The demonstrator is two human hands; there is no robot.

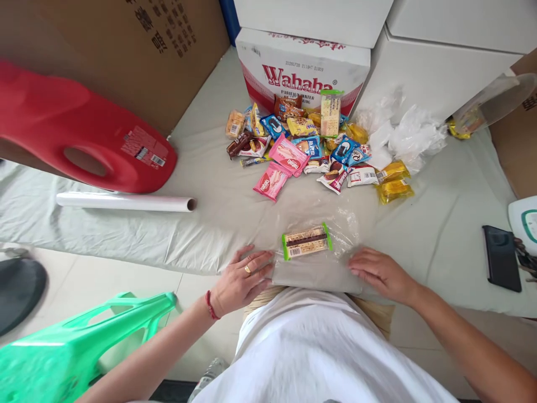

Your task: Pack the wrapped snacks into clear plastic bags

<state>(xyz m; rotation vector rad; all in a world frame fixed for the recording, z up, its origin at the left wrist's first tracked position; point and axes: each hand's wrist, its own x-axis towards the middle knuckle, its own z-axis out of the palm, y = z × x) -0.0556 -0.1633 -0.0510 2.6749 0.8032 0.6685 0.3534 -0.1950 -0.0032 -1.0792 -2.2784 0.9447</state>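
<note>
Head view: a person in a white top leans over a cloth-covered table [440, 224], both hands laid flat at its near edge. The left hand [243, 278], with a ring and a red wrist cord, presses open-palmed on the left side of a clear plastic bag [323, 263]; the right hand [380, 272] rests the same way on the bag's right side, fingers spread and closed around nothing. Inside the bag, between the two hands and slightly farther out, lies a single wafer bar [306, 242] with green ends, its label too small to read.

Farther back, a loose pile of wrapped snacks [312, 146] spreads in front of a white Wahaha carton [300, 70]; most wrappers overlap, so their number and brands are hard to make out, though two pink wafer packs [280, 168] lie nearest. To the right of the pile sit crumpled clear bags [409, 134]. On the far left, a red jug [75, 131] lies on its side, cut off by the frame, with a white roll [126, 201] just in front of it. A dark phone [501, 257] lies near the right edge beside a partly cropped white device [526, 221]. A green plastic stool [79, 341] stands on the floor, near left.
</note>
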